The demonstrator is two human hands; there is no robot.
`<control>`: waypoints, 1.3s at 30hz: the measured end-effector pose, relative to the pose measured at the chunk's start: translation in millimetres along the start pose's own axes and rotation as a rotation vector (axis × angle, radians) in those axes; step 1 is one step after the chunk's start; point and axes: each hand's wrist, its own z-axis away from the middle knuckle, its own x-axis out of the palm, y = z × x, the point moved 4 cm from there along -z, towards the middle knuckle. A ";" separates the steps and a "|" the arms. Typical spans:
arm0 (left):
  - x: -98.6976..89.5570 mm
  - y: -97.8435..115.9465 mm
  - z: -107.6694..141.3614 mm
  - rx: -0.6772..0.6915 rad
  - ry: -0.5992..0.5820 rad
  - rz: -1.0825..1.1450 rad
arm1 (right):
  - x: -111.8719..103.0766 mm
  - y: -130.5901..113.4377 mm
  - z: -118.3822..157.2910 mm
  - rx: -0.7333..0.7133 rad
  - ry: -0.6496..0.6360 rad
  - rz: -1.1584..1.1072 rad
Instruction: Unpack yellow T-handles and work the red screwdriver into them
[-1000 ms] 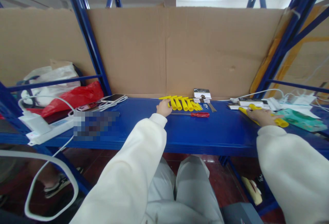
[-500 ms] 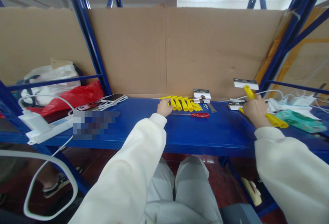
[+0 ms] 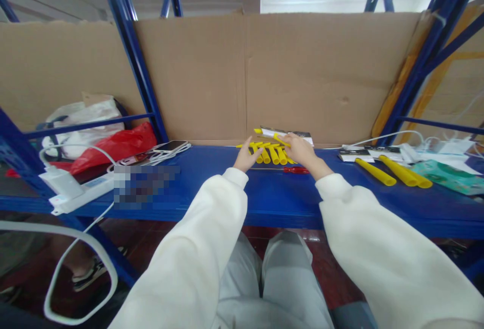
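Observation:
Several yellow tubes (image 3: 274,154) lie side by side on the blue shelf (image 3: 212,188). My left hand (image 3: 246,156) is at the left end of this row, its thumb and fingers apart. Above the row's right part, my right hand (image 3: 300,148) is closed on a yellow tube (image 3: 280,139) and a black-and-white card (image 3: 269,131), which partly hides behind the fingers. A red screwdriver (image 3: 296,170) lies just below my right hand. Farther right rest more yellow tubes (image 3: 378,172) and flat packets (image 3: 356,155).
At the left are a white power strip (image 3: 85,194), a phone (image 3: 172,146) with cables and a red bag (image 3: 113,150). Cardboard (image 3: 302,72) backs the shelf between blue posts. A green packet (image 3: 449,177) lies at the right. Another person's foot shows below left.
My right hand has moved left from the right-hand tubes to the middle row, carrying a yellow tube and a card. My left hand's fingers have spread.

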 end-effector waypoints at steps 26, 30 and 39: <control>0.7 6.3 9.6 -0.437 -0.013 0.761 | 38.2 -16.6 17.4 0.337 -0.080 -0.913; -0.8 7.5 11.0 -0.476 0.010 0.793 | 38.6 -14.9 22.2 0.436 -0.200 -1.084; -6.3 -13.5 0.1 -0.430 0.349 0.829 | 31.1 -16.8 22.3 0.385 -0.185 -1.220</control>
